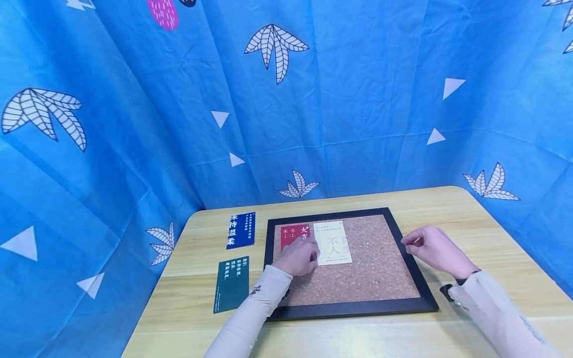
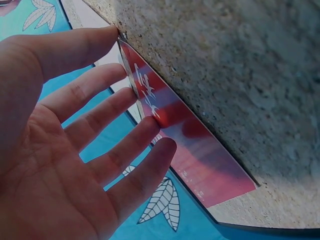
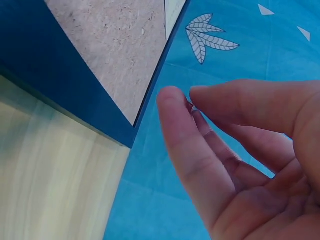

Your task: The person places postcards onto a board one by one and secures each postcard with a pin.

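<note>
So the left hand (image 1: 297,256) has its fingers loosely stretched and apart, not wrapped around anything. It's right over a red rectangular card with white lettering (image 1: 288,234), covering a good bit of it. Just to the right of that hand's fingertips is a cream rectangular card with pale grey lettering (image 1: 331,243). Can't tell if the fingertips are actually pressing on either one. Both cards lie side by side on a speckled brown cork board with a black frame (image 1: 376,273), under and to the right of the left hand.

The right hand (image 1: 440,251) is curled by the frame's right edge, thumb and forefinger tips almost together. There might be something tiny and dark between them, but honestly I can't tell.

Handling-wise, I'd guess the cards are light, thin and a bit springy, with a slightly slick face, so they'd probably slide at a nudge and crease if bent hard. Best grip is likely thumb and fingertip on an outer edge or corner, or just flat fingertips to steady one. The cork looks firm but a little yielding; I'd grab the board by its frame.
</note>
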Action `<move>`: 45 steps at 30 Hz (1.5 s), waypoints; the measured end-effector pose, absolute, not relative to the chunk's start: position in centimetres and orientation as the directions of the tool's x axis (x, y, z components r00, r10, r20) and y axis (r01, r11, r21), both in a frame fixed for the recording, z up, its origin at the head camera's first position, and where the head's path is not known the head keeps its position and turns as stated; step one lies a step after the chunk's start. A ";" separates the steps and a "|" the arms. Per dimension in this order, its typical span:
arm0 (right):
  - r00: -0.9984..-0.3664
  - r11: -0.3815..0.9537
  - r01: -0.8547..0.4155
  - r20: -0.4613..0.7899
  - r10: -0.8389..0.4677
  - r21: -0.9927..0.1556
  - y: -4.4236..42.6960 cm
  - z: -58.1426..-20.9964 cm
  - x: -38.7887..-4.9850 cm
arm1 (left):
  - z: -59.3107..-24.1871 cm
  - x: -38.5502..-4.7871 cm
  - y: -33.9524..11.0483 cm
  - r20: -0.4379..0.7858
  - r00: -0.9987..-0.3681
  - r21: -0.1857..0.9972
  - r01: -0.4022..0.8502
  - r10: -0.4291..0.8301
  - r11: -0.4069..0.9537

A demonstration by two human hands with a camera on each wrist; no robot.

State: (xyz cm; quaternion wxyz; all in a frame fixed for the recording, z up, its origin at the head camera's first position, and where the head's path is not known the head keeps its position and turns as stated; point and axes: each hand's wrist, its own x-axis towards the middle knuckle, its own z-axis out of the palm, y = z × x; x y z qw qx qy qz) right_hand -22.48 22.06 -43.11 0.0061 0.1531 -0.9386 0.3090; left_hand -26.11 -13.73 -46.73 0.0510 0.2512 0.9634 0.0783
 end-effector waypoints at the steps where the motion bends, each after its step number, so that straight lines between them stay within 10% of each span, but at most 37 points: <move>1: -0.952 0.762 -0.295 0.110 -0.286 -0.576 22.0 -43.1 -22.6 | -46.7 -26.1 -13.7 -0.060 -0.868 0.176 0.476 0.492 0.861; 45: -0.946 0.758 -0.313 0.120 -0.300 -0.573 17.5 -41.6 -28.6 | -46.7 -26.2 -13.7 -0.073 -0.877 0.199 0.454 0.475 0.868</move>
